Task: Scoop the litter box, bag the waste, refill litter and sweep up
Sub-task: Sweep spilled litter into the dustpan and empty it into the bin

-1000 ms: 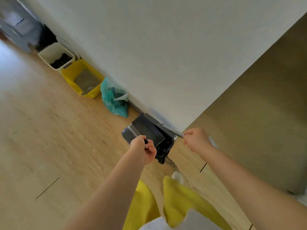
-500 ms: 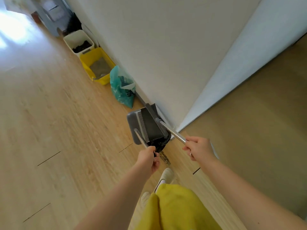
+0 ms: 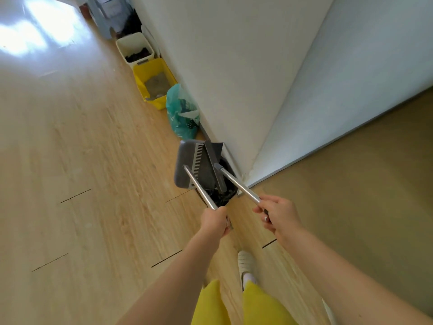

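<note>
While the left hand (image 3: 214, 220) curls its fingers around the metal handle of the grey dustpan (image 3: 186, 164), the right hand (image 3: 278, 215) wraps its fingers around the metal handle of the broom (image 3: 216, 170). Just beyond both sets of fingers, the broom head sits in the dustpan at the wall corner (dark bristles showing below). Further past the fingers along the wall stand a teal bag (image 3: 182, 113) and the yellow litter box (image 3: 154, 84).

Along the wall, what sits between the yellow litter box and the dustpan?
In the head view, a teal plastic bag stands against the wall between the yellow litter box and the grey dustpan, close to the box.
</note>
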